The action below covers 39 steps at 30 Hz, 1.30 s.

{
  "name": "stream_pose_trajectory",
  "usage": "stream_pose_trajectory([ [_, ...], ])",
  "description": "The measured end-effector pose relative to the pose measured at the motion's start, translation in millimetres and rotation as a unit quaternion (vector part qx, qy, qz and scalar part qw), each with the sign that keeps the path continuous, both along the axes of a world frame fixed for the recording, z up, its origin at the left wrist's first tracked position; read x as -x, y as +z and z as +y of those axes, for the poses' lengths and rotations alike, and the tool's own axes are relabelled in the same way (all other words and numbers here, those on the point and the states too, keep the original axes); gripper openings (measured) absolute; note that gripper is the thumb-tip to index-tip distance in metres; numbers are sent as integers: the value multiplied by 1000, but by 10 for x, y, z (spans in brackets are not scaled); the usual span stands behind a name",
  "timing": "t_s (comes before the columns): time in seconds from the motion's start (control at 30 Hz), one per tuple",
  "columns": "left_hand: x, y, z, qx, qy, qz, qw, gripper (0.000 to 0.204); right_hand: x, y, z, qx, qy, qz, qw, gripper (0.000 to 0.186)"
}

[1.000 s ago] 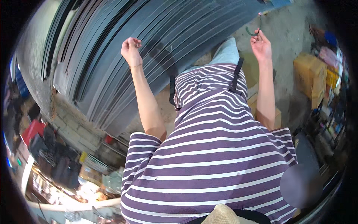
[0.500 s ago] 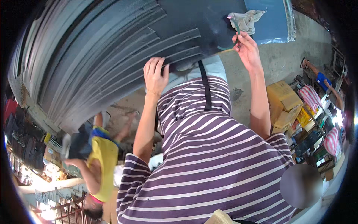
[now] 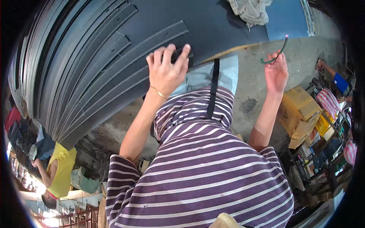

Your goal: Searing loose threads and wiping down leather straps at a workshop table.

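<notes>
My right hand point(image 3: 276, 72) pinches a thin, curved green stick, like a piece of mosquito coil point(image 3: 283, 47), whose upper tip glows pinkish. It is held up at the right of the table edge, over the floor. My left hand point(image 3: 167, 68) lies with bent, spread fingers over the near ends of the dark strips point(image 3: 152, 41), thumb apart from the other fingers. A dark strip end shows between thumb and forefinger. The strips have stitched edges and fan out in layers across the table to the left. Loose thread ends stick out from some.
A grey crumpled cloth point(image 3: 253, 11) lies on the dark tabletop point(image 3: 205, 22), beside a blue sheet point(image 3: 287, 19). Cardboard boxes point(image 3: 300, 106) stand on the floor at right. A person in yellow point(image 3: 62, 163) is at lower left, another in blue point(image 3: 341, 83) at far right.
My right hand has moved right with the green stick, away from the grey cloth. My left hand has shifted up and right over the strips, its fingers spreading. The person in yellow has moved left.
</notes>
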<state>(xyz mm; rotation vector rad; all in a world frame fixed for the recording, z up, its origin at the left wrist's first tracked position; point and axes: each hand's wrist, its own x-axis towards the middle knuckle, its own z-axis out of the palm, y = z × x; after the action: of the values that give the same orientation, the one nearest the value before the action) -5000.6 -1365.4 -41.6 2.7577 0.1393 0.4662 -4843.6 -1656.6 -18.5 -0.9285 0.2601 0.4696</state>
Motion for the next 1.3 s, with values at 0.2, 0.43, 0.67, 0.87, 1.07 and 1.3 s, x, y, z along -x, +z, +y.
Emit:
stream_pose_trajectory([
  [0.2,-85,-109,-78,-6,2,-60,998,33,293,-78,-407,-16,-96,-33,995,13],
  [0.43,-60,-141,-12,-82,-88,-70,990,44,742,-109,-609,-64,-131,-47,988,13],
  [0.67,-71,-185,13,-121,-107,-104,981,39,1058,-221,-766,-75,-170,-45,982,13],
  [0.87,-117,-263,56,-164,-119,-127,971,30,1207,-324,-882,-95,-169,-58,979,12],
  [1.07,-115,-241,39,-170,-118,-124,970,30,1246,-357,-882,-85,-190,-61,976,12],
  [1.3,-108,-139,39,-176,-122,-74,974,36,1127,-482,-868,-99,-172,-45,979,11],
])
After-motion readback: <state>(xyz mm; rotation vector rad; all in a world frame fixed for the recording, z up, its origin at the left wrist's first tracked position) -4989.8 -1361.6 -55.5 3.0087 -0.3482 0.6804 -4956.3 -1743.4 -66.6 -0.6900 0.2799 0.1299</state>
